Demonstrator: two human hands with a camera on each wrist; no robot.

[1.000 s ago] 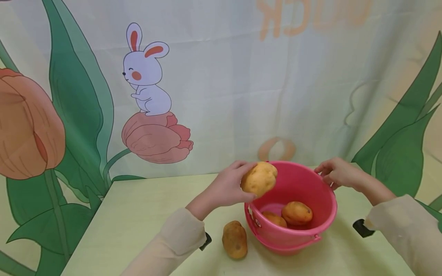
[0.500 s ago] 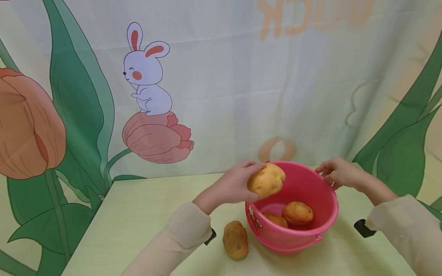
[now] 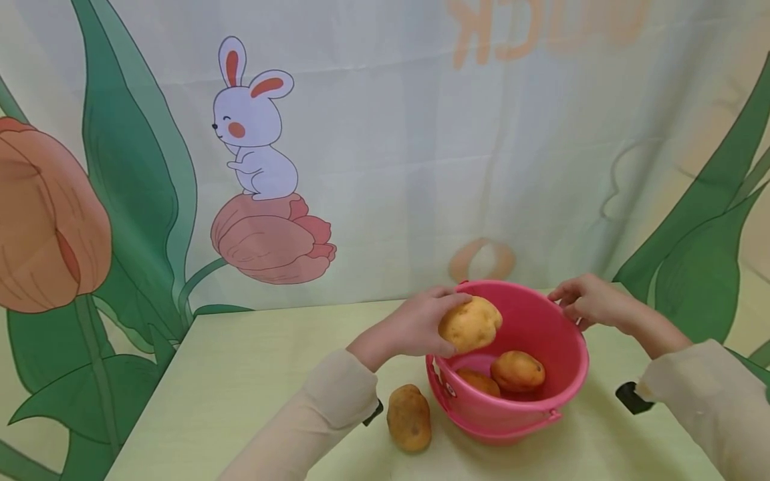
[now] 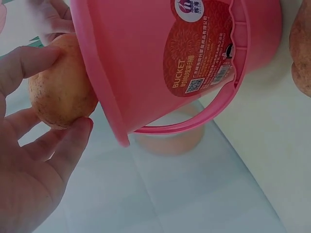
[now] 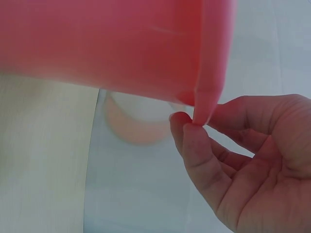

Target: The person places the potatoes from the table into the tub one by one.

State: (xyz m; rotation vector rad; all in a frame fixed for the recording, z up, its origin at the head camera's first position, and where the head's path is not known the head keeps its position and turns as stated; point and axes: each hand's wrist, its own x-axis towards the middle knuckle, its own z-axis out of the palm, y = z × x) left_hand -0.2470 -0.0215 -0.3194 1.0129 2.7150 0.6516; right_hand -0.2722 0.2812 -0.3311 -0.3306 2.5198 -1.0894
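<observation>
Grips a pale potato with the left hand, between thumb and fingers parted to its width, at the pink bucket's rim; pinches that rim between nearly closed fingertips of the right hand. Has two potatoes inside, below the fingers.

In bucket, potato nearer left hand partly hidden by near wall. Left wrist view: finest print on label, past left hand, too small to read; outer potato, farther from that hand, cut by right edge.
</observation>
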